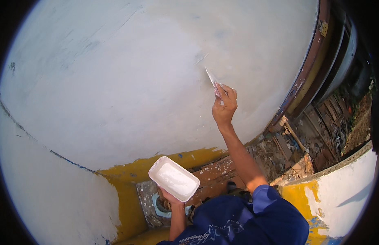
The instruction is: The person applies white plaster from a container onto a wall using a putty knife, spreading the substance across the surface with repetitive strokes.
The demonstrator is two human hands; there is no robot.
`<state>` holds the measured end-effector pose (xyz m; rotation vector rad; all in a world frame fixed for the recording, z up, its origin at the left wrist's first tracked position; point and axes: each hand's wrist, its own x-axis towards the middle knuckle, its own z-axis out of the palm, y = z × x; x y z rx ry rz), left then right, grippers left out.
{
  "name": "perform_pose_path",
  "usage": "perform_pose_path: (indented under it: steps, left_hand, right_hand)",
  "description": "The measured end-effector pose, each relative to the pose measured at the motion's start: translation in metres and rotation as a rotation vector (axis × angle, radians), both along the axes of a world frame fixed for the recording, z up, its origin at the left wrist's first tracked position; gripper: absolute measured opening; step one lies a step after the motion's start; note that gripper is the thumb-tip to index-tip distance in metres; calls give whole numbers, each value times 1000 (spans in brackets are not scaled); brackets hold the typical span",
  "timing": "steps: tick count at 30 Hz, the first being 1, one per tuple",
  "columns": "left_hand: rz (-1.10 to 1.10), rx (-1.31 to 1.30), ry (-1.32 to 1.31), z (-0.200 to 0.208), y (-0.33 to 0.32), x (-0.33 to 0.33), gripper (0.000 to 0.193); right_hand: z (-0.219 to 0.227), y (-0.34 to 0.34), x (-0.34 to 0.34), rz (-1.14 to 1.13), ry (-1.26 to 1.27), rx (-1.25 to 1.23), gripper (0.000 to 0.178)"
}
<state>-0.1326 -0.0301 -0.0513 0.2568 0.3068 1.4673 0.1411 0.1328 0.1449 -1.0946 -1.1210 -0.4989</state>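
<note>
The right hand (pixel 225 104) is grasping a thin, flat scraper (pixel 212 77), its fingers pinching the near end while the blade is pointing up and to the left toward the pale wall (pixel 116 81); whether the blade's edge is touching the surface, I cannot tell. The left hand (pixel 170 198) is grasping a white, round-cornered tray (pixel 167 187) from beneath and the near side, with most of its fingers hiding under it. The tray is standing out below and to the left of the scraper, well apart from it, and is holding smooth white paste (pixel 173 177). The right arm is reaching up and forward out of a dark blue shirt (pixel 246 220). Ahead, the wall is showing uneven white and greyish patches, and a yellow band (pixel 132 171) is running along its foot. On the left, a dark line (pixel 71 161) is marking it. On the right, a brown frame (pixel 303 69) is bordering the wall, carrying a yellowish metal fitting (pixel 323 28). Beyond, rubble (pixel 279 147) is lying about, and a low white-and-yellow wall (pixel 344 192) is curving along the lower right.
</note>
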Motion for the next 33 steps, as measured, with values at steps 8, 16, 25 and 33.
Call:
perform_pose_path:
  steps: [8,16,25,33]
  left_hand:
    - [44,3,-24,2,-4,2,72]
    - [45,0,-52,-18,5,-5,68]
    - [20,16,-55,-15,11,-5,64]
    - [84,-21,2,-10,6,-15,66]
  right_hand:
    - [33,17,-1,-114,-158,12,59]
    - [-39,-1,-20,141,-68,-110,53]
    - [-95,50,-17,-169,-190,-147,65]
    - [-67,-17,23,-74,28,-61,61]
